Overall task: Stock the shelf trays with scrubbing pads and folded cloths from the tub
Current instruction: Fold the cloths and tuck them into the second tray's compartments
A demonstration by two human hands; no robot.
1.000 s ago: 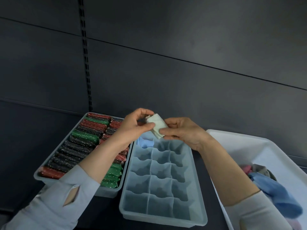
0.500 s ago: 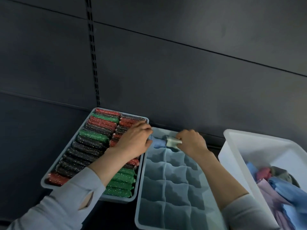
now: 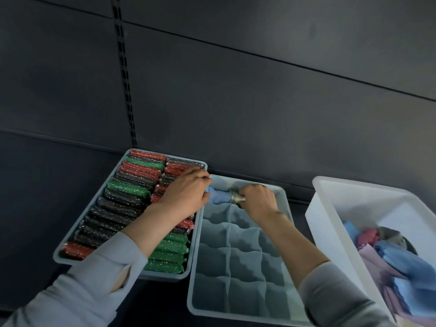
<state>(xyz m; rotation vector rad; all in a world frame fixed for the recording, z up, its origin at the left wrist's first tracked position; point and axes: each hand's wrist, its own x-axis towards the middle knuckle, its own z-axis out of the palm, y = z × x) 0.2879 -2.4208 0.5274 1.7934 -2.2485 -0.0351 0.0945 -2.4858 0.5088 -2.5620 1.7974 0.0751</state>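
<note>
Both hands at far end of the divided tray (image 3: 238, 267); right hand (image 3: 258, 200) curled around a pale grey-green folded cloth (image 3: 236, 197), pushing it into a back-row compartment, middle one as far as can be told; left hand (image 3: 186, 193) rests with fingers bent at the tray's far left corner, touching a blue folded cloth (image 3: 218, 197) already sitting in the back-left compartment; whether it actually grips that cloth, cannot tell; the two cloths sit just beside each other, touching; other compartments in the tray show bare dividers; left of it, touching side by side, the pad tray (image 3: 70, 234) packed with scrubbing pads (image 3: 132, 187) in two rows, red, green and dark glittery ones standing on edge; left forearm crosses over its right row; white tub (image 3: 330, 208) to the right, apart from the divided tray, holding loose cloths (image 3: 401, 263) in blue, pink, lilac and grey; grey sleeves (image 3: 94, 286) on both arms; all on a dark shelf (image 3: 35, 232) against a dark slotted back panel (image 3: 259, 102)
</note>
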